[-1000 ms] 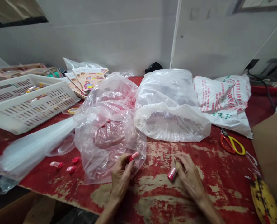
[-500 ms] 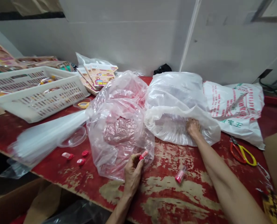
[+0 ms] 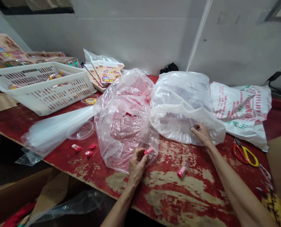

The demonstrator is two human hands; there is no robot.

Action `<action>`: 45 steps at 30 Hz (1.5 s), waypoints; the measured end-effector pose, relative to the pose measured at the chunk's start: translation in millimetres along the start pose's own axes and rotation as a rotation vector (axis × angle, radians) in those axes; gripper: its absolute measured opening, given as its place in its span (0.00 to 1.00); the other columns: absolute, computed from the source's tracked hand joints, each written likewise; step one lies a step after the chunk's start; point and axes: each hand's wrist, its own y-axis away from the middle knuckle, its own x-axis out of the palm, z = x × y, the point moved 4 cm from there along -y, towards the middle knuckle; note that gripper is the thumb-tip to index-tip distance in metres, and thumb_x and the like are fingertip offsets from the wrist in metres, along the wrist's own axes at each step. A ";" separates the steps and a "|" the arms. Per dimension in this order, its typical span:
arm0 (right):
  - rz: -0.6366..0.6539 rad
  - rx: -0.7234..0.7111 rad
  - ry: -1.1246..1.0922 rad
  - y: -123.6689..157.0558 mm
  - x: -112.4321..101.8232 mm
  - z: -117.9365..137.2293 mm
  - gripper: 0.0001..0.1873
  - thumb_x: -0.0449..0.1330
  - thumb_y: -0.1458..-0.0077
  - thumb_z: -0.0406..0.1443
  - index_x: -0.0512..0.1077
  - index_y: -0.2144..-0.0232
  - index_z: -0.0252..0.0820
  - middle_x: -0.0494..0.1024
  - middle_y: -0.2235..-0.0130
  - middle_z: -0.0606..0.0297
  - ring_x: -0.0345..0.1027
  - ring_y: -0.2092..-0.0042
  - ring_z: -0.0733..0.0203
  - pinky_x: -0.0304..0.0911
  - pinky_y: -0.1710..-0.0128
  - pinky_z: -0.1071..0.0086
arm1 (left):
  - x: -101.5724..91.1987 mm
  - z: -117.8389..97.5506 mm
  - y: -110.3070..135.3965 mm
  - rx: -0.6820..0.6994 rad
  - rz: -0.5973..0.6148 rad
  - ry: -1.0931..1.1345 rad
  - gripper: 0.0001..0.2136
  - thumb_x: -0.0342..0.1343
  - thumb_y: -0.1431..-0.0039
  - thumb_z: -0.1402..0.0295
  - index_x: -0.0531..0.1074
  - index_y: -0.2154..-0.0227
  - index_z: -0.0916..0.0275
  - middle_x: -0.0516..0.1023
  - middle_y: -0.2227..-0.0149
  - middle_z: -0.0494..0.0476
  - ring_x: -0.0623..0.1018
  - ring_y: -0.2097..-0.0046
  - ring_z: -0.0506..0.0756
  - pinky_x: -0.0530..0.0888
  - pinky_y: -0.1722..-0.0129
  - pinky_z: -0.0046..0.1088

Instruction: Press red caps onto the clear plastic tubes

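My left hand is closed around a small red-based piece with a pink-and-white patterned top, in front of the clear pinkish plastic bag. My right hand is at the mouth of the white translucent bag, its thumb and fingers pinched together. Whatever lies between those fingers is too small to make out. On the table between my arms lies a small clear tube with a red base. Several small red pieces, among them a red cap, lie to the left of the pinkish bag.
Clear plastic sleeves and a round clear lid lie at left, before a white basket. Printed cards stand behind. Red-and-yellow-handled scissors and a printed white sack are at right.
My right hand has drawn back from deeper in the white bag to its mouth, its fingers now visible. My left hand still holds the red-based piece. The view has shifted slightly.
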 end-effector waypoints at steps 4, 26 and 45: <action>0.049 -0.008 -0.298 70.3 6.3 17.8 0.22 0.53 0.48 0.48 0.68 0.59 0.38 0.74 0.67 0.63 0.67 0.69 0.61 0.64 0.68 0.67 | 1.3 -3.7 3.3 -0.117 0.038 0.147 0.18 0.66 0.58 0.59 0.73 0.65 0.63 0.77 0.71 0.52 0.76 0.73 0.49 0.73 0.71 0.24; 0.097 0.037 -0.886 221.9 11.0 60.6 0.19 0.61 0.47 0.42 0.66 0.54 0.44 0.77 0.58 0.61 0.73 0.58 0.58 0.70 0.58 0.65 | 62.5 -10.5 92.5 -0.470 0.340 0.440 0.16 0.69 0.60 0.66 0.75 0.65 0.65 0.78 0.71 0.53 0.77 0.72 0.49 0.74 0.72 0.22; -0.141 -0.282 -0.462 252.1 27.8 62.3 0.24 0.55 0.41 0.37 0.62 0.42 0.49 0.79 0.56 0.63 0.75 0.57 0.59 0.72 0.57 0.66 | 64.2 -2.2 115.2 -0.338 0.361 0.215 0.17 0.61 0.49 0.61 0.76 0.56 0.60 0.80 0.63 0.57 0.76 0.70 0.51 0.73 0.66 0.25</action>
